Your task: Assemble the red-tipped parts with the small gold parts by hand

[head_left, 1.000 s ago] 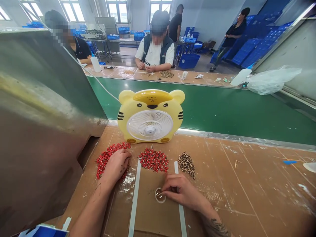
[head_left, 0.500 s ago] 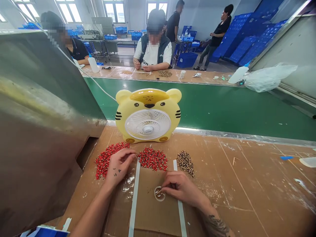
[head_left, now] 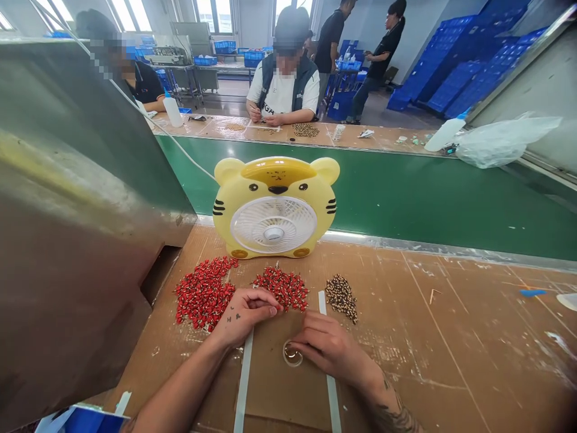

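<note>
My left hand [head_left: 250, 314] is closed in a pinch at the front edge of the middle pile of small red pieces [head_left: 282, 287]. Whatever is between its fingertips is too small to make out. Over a small round clear dish [head_left: 286, 361] with what looks like clear liquid inside, my right hand [head_left: 328, 346] is closed, thumb and fingers together. It grips a thin stick, mostly hidden now but visible half a second ago. The dish rests on a cardboard sheet [head_left: 282, 394] between two pale tape strips.
A larger heap of red pieces [head_left: 201, 294] lies left; dark-and-gold beads [head_left: 341, 297] lie right. Behind stands a yellow animal-faced fan [head_left: 220, 192], before a green belt [head_left: 406, 204]. A metal housing [head_left: 81, 228] blocks the left side. A person [head_left: 283, 90] works opposite.
My left hand has moved right and slightly toward me, from between the red piles to the front of the middle one. My right hand stays at the dish. The view has shifted slightly.
</note>
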